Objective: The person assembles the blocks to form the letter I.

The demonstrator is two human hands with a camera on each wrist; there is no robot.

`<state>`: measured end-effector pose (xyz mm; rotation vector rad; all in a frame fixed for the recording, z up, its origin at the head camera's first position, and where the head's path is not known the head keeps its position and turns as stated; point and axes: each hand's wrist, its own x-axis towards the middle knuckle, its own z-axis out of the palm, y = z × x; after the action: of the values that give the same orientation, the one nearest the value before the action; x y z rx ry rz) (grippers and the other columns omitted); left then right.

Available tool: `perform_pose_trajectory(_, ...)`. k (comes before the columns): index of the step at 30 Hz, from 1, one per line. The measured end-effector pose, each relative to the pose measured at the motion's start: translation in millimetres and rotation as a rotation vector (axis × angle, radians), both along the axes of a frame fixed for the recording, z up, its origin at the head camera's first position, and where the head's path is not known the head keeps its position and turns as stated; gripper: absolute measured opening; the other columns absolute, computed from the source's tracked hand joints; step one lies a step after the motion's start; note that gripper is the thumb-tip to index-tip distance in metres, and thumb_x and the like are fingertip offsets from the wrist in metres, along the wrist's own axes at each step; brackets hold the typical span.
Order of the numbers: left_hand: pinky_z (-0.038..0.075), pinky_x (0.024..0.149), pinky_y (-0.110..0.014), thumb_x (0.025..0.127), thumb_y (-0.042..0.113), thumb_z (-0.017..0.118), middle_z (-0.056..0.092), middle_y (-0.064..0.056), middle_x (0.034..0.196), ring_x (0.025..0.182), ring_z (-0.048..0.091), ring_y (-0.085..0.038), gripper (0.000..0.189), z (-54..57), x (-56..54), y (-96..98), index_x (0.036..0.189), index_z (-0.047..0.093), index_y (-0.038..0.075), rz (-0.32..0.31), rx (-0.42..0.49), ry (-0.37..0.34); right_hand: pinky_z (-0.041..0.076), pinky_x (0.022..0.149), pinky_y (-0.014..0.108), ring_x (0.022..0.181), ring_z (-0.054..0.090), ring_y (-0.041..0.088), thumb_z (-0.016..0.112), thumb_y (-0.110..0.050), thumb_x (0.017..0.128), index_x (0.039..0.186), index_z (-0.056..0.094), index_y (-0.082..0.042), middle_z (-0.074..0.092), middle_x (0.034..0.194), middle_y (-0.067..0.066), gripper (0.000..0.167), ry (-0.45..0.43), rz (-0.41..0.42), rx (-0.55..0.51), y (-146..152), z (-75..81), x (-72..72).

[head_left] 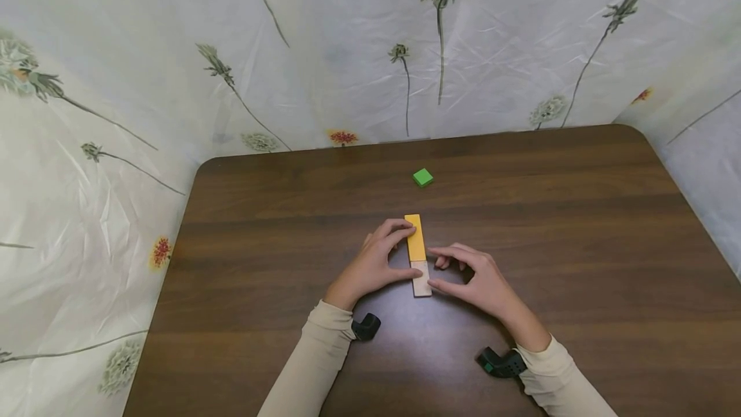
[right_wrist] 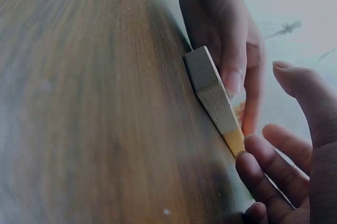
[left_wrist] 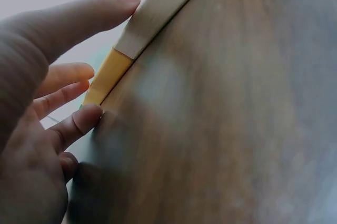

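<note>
A yellow block (head_left: 415,243) and a bare wooden block (head_left: 422,285) lie end to end in one line on the table; both show in the wrist views too. My left hand (head_left: 376,261) is on their left side, its fingertips at the yellow block and its thumb touching the wooden one. On the right side is my right hand (head_left: 479,278), with fingertips touching or very near the yellow block. Its thumb (right_wrist: 303,81) stands apart from the wooden block in the right wrist view. Fingers of both hands are fairly straight.
A small green block (head_left: 423,177) lies farther back, near the far edge of the brown wooden table (head_left: 278,224). Behind the table hangs a pale sheet (head_left: 336,56) with a flower print. Each wrist wears a dark device (head_left: 501,363).
</note>
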<state>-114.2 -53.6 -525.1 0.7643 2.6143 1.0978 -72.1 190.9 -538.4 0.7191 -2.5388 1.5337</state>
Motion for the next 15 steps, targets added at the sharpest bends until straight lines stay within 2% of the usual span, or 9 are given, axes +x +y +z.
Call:
perform_pose_trajectory(4,0.034,0.116,-0.053,0.086,0.039,0.085,0.043,0.001,0.155,0.147,0.04,-0.018,0.079,-0.4,0.0,-0.3,0.153,0.051,0.017,0.002,0.013,-0.018,0.044,0.072,0.024,0.084,0.061,0.013,0.092,-0.012,0.077,0.125,0.074,-0.014,0.07,0.094,-0.006,0.051,0.001,-0.003,0.004,-0.2,-2.0,-0.4)
perform_pose_trajectory(10,0.028,0.119,-0.064,0.087,0.039,0.084,0.042,0.0,0.156,0.149,0.038,-0.018,0.079,-0.9,0.6,-1.0,0.155,0.049,0.017,0.0,0.018,-0.025,0.044,0.073,0.024,0.084,0.06,0.012,0.093,-0.011,0.075,0.124,0.074,-0.013,0.069,0.095,-0.007,0.053,0.015,-0.01,0.016,-0.2,-5.3,-0.2)
perform_pose_trajectory(15,0.028,0.119,-0.063,0.087,0.039,0.084,0.041,0.0,0.156,0.148,0.038,-0.018,0.082,-2.0,0.5,-1.1,0.157,0.046,0.019,-0.004,0.019,-0.023,0.044,0.073,0.024,0.085,0.06,0.013,0.093,-0.009,0.074,0.124,0.074,-0.013,0.069,0.095,-0.006,0.054,0.017,-0.007,0.008,-0.2,-6.4,-0.2)
